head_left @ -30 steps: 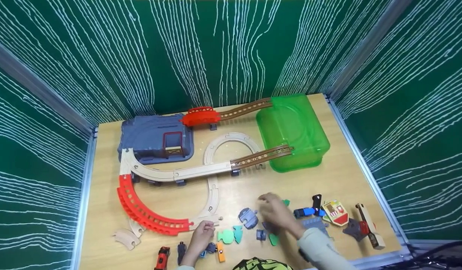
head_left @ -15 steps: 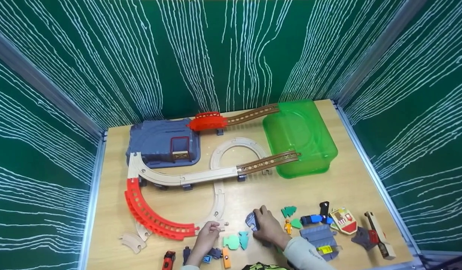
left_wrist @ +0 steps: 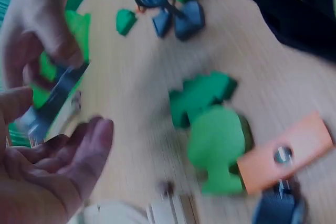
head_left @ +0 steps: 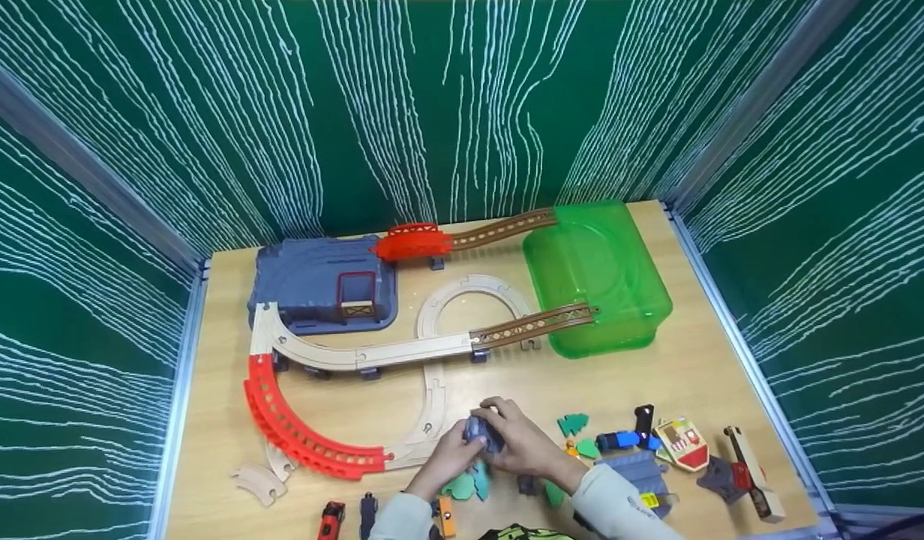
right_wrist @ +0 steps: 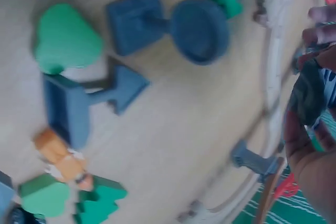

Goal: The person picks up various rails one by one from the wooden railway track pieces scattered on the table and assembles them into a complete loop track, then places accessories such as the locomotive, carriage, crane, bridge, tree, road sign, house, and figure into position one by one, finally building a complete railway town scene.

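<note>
Between both hands, above the table's near middle, is a small grey plastic track piece (head_left: 483, 433). My right hand (head_left: 522, 442) grips its right side. From the left, my left hand (head_left: 453, 454) holds it with thumb and fingers; in the left wrist view that hand's fingers look loosely bent at the piece's lower end. Fingers partly cover the piece. Beneath the hands lie a light green toy tree (left_wrist: 218, 140) and a darker green tree (left_wrist: 205, 95). In the right wrist view, a round grey-blue toy sign (right_wrist: 199, 30) and an arrow-shaped sign (right_wrist: 128, 88) lie on the table.
Wooden track (head_left: 402, 347) and red curved track (head_left: 301, 431) run between a grey mountain base (head_left: 304, 277) and a green translucent box (head_left: 601, 270). Toy vehicles, including a red one (head_left: 331, 519), lie at the near edge. A crane (head_left: 747, 472) stands at right.
My right hand moved left, picked up the grey track piece from the table and brought it to my left hand. The left hand moved right and took hold of it too.
</note>
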Motion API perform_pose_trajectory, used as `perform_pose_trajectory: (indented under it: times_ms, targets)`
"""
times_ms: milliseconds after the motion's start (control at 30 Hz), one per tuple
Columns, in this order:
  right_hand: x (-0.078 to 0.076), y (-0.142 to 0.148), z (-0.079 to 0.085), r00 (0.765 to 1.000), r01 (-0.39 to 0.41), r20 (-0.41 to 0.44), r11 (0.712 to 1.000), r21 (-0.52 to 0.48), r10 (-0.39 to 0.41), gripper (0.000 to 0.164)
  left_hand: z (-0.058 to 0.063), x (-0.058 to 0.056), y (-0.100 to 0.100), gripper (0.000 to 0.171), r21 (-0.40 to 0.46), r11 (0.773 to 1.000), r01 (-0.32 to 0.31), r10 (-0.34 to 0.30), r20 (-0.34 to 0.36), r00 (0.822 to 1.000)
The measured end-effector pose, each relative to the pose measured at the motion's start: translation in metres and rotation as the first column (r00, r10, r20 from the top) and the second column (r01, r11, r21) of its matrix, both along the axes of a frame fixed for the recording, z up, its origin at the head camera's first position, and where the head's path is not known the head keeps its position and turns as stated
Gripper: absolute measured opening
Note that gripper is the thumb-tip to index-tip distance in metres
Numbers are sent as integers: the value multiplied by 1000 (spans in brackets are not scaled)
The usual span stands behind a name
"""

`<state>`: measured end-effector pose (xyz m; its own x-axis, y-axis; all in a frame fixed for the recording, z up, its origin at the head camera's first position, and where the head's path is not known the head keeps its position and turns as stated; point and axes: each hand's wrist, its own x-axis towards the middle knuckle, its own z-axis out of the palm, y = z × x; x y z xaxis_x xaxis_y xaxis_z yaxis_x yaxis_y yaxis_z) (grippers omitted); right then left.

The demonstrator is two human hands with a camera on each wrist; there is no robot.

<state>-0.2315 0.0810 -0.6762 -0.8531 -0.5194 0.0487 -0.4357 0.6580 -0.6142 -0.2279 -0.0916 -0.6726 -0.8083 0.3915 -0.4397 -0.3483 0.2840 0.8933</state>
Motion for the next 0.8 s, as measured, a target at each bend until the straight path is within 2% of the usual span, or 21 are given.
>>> perform_pose_trajectory:
  times_ms: [133,200,333,400,500,567,700,733,800]
  targets:
    - [-1,-2,0,995,12,-94,999,-38,-15,73,1,-1,9,35,73,990,-117,113,50,992]
    - [0,1,-3,990,26,-138,997,-70,-35,71,1,-1,12,33,99,983,-156,150,66,986]
    - [-4,10,-11,974,18,-223,996,-92,-38,67,2,-3,15,35,121,981,-149,139,88,986]
    - [-9,17,-15,970,18,-241,996,-84,-38,66,8,-6,14,37,118,984,-133,122,96,988]
    - [-19,32,-21,970,72,-229,996,-62,-84,65,18,-11,10,38,94,988,-119,110,96,989]
    - [-27,43,-26,969,126,-212,991,-37,-131,65,21,-13,3,36,81,989,-123,117,74,990]
    - [-46,63,-38,957,218,-197,976,12,-212,63,3,-15,-17,35,49,989,-143,141,29,990]
    - [-51,68,-42,953,233,-203,972,13,-225,63,4,-16,-22,34,36,988,-150,149,15,989]
    - [-60,75,-47,946,267,-197,963,18,-258,62,-3,-17,-33,35,-12,986,-165,165,-11,986]
